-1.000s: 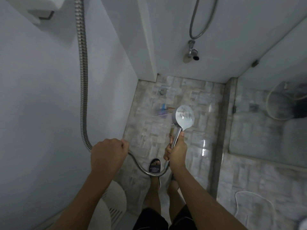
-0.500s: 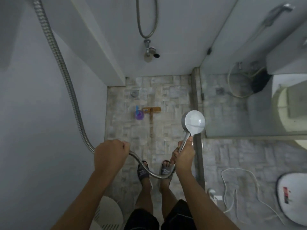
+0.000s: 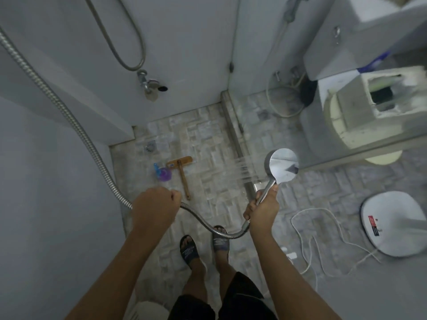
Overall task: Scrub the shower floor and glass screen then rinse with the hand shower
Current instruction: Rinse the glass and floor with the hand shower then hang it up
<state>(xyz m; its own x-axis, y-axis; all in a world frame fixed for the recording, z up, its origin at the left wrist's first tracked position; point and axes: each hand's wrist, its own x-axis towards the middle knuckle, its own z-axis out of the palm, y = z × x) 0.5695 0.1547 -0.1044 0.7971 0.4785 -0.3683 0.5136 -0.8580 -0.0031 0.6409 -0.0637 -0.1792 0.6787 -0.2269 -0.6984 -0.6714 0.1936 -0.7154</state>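
1. This looks like the rinsing step. The right hand [image 3: 262, 209] is wrapped round the handle of the hand shower [image 3: 282, 166], with the thumb lying up the stem. The round head sits at the near end of the glass screen [image 3: 265, 125]. Streaks of water leave it toward the screen's shower side.
2. The left hand [image 3: 154, 206] is closed in a fist round the metal hose [image 3: 208, 224], on the shower side of the screen.
3. The shower floor [image 3: 208, 139] lies left of the screen. A wooden scrub brush [image 3: 181, 172] and a purple bottle [image 3: 163, 174] lie on it, well apart from the screen. The floor drain [image 3: 150, 146] is farther from the screen.
4. To rinse well, start at the screen's top edge and work down. Then sweep the floor away from the screen toward the drain.
5. Feed slack with the left hand so the hose does not tug the head off aim.
6. Aim the spray at the shower side of the screen. A white cord [image 3: 323, 239] and a white device [image 3: 392, 222] lie on the floor on the other side and should probably stay dry.
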